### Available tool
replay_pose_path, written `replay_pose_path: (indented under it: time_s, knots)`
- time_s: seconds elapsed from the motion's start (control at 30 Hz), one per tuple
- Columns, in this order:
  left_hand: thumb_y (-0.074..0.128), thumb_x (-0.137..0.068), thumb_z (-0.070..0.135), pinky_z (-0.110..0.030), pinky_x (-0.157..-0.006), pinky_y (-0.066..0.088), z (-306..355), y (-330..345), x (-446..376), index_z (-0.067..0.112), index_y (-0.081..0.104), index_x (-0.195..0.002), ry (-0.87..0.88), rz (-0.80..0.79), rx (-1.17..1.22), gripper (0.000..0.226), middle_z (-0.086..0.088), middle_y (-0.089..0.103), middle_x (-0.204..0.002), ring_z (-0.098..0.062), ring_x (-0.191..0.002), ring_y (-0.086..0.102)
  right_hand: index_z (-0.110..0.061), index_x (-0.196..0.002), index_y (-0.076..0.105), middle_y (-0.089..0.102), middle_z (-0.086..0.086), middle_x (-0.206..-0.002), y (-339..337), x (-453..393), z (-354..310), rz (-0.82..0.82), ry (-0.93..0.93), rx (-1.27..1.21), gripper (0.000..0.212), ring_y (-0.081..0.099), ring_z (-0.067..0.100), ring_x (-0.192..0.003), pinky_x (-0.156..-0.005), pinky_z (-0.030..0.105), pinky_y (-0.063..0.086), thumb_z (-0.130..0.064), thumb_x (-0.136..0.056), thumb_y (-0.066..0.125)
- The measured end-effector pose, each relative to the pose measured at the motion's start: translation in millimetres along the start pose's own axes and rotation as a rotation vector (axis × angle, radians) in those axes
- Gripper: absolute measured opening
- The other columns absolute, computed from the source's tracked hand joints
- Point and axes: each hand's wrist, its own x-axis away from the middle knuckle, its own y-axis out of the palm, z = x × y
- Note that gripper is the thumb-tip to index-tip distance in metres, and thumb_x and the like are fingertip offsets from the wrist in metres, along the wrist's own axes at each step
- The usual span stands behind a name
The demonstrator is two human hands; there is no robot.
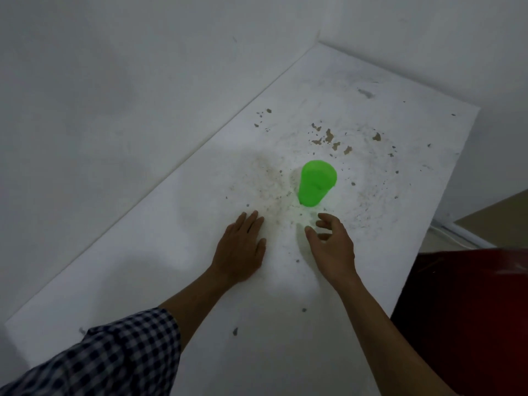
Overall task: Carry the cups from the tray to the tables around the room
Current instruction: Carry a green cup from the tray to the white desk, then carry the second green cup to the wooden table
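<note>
**Green cup stands on the counter, both hands free of it**

Nearest to me in the head view, the checked sleeve (114,352) covers my left forearm at the bottom left, and a dark red shape (468,310) fills the lower right beside the counter's edge; it is too dim for me to say what it is.

Further out, my left hand (241,247) lies palm down on the white counter (143,267), its fingers (251,220) straight, close together and flat on the surface. It has hold of nothing.

Just to its right, my right hand (331,247) is apart from the left one, with its fingers (325,220) loosely curled and spread from the thumb, so the hand is partly open around empty air. Whether it touches the counter or sits a little above it I cannot tell from this angle.

Just beyond the right fingertips stands the green cup (316,182), upright on the counter and apart from both hands. It sits near the middle of the surface, among dark specks and scuffs.

Past the cup, brown chipped patches (330,137) mark the paint. The counter's far end meets the white wall (143,81) in a corner at the top right.
</note>
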Motion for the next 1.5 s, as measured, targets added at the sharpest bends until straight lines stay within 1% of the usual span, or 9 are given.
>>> replay_pose_path:
  time_s: [0.07, 0.17, 0.33, 0.47, 0.83, 0.93, 1.07, 1.2, 1.5]
  knots:
    - [0.046, -0.098, 0.029, -0.039, -0.112, 0.037, 2, -17, 31, 0.015, 0.043, -0.147, -0.058, 0.055, 0.111, 0.051, -0.006, 0.047, -0.152, -0.024, -0.140, 0.042, -0.032, -0.123, 0.060, 0.066, -0.012, -0.112, 3, 17, -7, -0.094, 0.014, 0.032, 0.028, 0.062, -0.014, -0.078, -0.058, 0.003, 0.041, -0.034, -0.096, 0.067]
    - [0.049, -0.098, 0.027, -0.039, -0.100, 0.051, -2, -49, 91, 0.020, 0.051, -0.139, -0.162, 0.125, 0.201, 0.041, 0.002, 0.057, -0.142, -0.018, -0.127, 0.055, -0.034, -0.125, 0.061, 0.063, -0.024, -0.100, 17, 55, -26, -0.277, -0.020, 0.103, 0.028, 0.056, -0.027, -0.074, -0.057, 0.003, 0.040, -0.038, -0.097, 0.064]
    - [0.048, -0.099, 0.033, -0.035, -0.097, 0.051, -20, -81, 186, 0.026, 0.052, -0.138, -0.354, 0.171, 0.262, 0.040, 0.008, 0.057, -0.141, -0.013, -0.122, 0.058, -0.035, -0.134, 0.051, 0.064, -0.020, -0.115, 55, 117, -59, -0.469, -0.130, 0.143, 0.039, 0.062, -0.010, -0.092, -0.064, 0.006, 0.038, -0.040, -0.098, 0.063]
    - [0.047, -0.100, 0.040, -0.036, -0.096, 0.051, -39, -96, 274, 0.030, 0.051, -0.136, -0.519, 0.160, 0.352, 0.038, 0.010, 0.059, -0.137, -0.012, -0.118, 0.059, -0.033, -0.139, 0.048, 0.060, -0.018, -0.120, 95, 178, -79, -0.601, -0.238, 0.182, 0.045, 0.060, 0.006, -0.108, -0.077, 0.019, 0.048, -0.042, -0.098, 0.063]
    - [0.047, -0.100, 0.040, -0.034, -0.102, 0.045, -78, -100, 598, 0.029, 0.053, -0.137, -0.902, 0.429, 0.448, 0.039, 0.008, 0.058, -0.140, -0.012, -0.125, 0.054, -0.032, -0.141, 0.047, 0.058, -0.022, -0.119, 194, 439, -102, -0.960, -0.497, 0.298, 0.046, 0.057, 0.004, -0.114, -0.077, 0.008, 0.038, -0.040, -0.099, 0.063]
    - [0.048, -0.099, 0.041, -0.028, -0.097, 0.042, -77, -96, 694, 0.031, 0.054, -0.135, -1.019, 0.549, 0.451, 0.037, 0.009, 0.059, -0.137, -0.012, -0.124, 0.054, -0.031, -0.141, 0.049, 0.060, -0.020, -0.122, 221, 533, -105, -1.072, -0.576, 0.335, 0.046, 0.057, 0.005, -0.117, -0.086, 0.017, 0.044, -0.041, -0.098, 0.063]
    - [0.049, -0.099, 0.040, -0.029, -0.101, 0.043, -70, -90, 815, 0.027, 0.055, -0.135, -1.179, 0.721, 0.459, 0.038, 0.006, 0.060, -0.137, -0.013, -0.125, 0.054, -0.032, -0.138, 0.050, 0.061, -0.022, -0.118, 264, 658, -103, -1.261, -0.689, 0.386, 0.043, 0.058, 0.005, -0.117, -0.081, 0.017, 0.044, -0.037, -0.097, 0.065]
    - [0.047, -0.101, 0.039, -0.028, -0.102, 0.042, -58, -77, 920, 0.026, 0.053, -0.137, -1.381, 0.864, 0.454, 0.040, 0.007, 0.058, -0.139, -0.012, -0.125, 0.053, -0.032, -0.140, 0.050, 0.060, -0.023, -0.119, 302, 770, -95, -1.465, -0.821, 0.464, 0.046, 0.057, 0.006, -0.119, -0.089, 0.024, 0.042, -0.043, -0.097, 0.063]
    - [0.047, -0.101, 0.039, -0.028, -0.106, 0.041, -57, -42, 1081, 0.026, 0.050, -0.140, -1.770, 1.055, 0.454, 0.041, 0.008, 0.055, -0.143, -0.011, -0.128, 0.049, -0.032, -0.144, 0.046, 0.057, -0.017, -0.131, 382, 957, -72, -1.844, -0.986, 0.579, 0.050, 0.050, 0.006, -0.123, -0.098, 0.025, 0.038, -0.043, -0.098, 0.062]
